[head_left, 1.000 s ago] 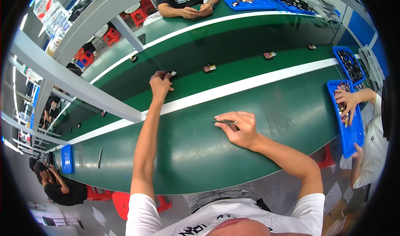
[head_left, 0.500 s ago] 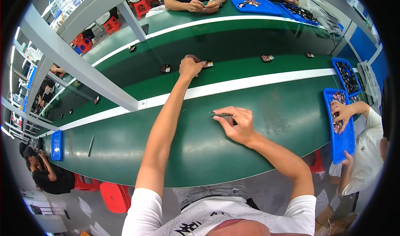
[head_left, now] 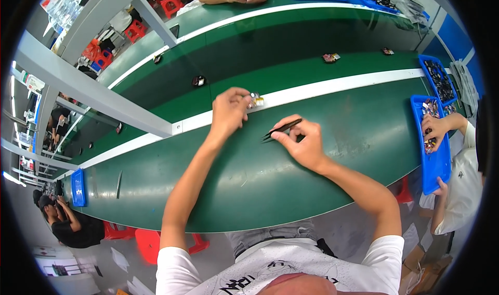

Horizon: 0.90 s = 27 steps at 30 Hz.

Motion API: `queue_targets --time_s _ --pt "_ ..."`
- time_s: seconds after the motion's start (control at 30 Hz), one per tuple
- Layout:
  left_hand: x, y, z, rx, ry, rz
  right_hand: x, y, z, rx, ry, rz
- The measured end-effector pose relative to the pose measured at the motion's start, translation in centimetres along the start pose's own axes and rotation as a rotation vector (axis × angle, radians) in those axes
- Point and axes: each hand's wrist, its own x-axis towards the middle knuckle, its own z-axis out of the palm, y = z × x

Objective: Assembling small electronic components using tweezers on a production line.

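our left hand (head_left: pixel 228 110) is pinched shut on a small silvery-and-yellow electronic part (head_left: pixel 254 101), held just above the white stripe (head_left: pixel 338 84) that runs along the long green workbench (head_left: pixel 249 180). our right hand (head_left: pixel 304 144) rests on the bench just beside it, fingers closed on a pair of thin black tweezers (head_left: pixel 281 128) whose tips point toward the part.

we judge the part light and stiff, likely fragile where fine bits stick out, so it is best taken by its edges between fingertip and thumb, as we have it now, with the tweezers for anything finer. the tweezers look smooth and springy; a loose grip could let them twist.

the part is too small to make out in detail, and our fingers cover its near side. similar small parts (head_left: pixel 330 58) lie well apart on the darker belt beyond. at the right, another person's hand (head_left: pixel 434 126) reaches into a blue plastic tray (head_left: pixel 434 165); its contents are blurred.
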Motion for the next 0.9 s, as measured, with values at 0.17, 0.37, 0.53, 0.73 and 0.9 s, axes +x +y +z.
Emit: queue_targets --time_s 0.17,0.37,0.53,0.73,0.9 --pt "-7.5 -1.3 0.8 -0.059 0.047 -0.108 0.7 -0.5 0.1 0.279 -0.031 0.259" --pt "-9.4 -1.8 1.6 -0.131 0.111 0.092 1.2 -2.3 0.1 0.165 -0.049 0.182" --pt "-9.6 -1.9 1.4 -0.261 0.069 -0.040 0.2 -1.6 0.7 0.073 -0.072 0.182" --pt "-10.2 -1.7 1.6 -0.292 0.068 -0.005 -0.2 -1.7 0.7 0.000 -0.053 0.154" --pt "-10.2 -1.8 1.9 -0.309 0.078 0.020 -0.2 -1.8 0.6 -0.072 -0.045 0.099"
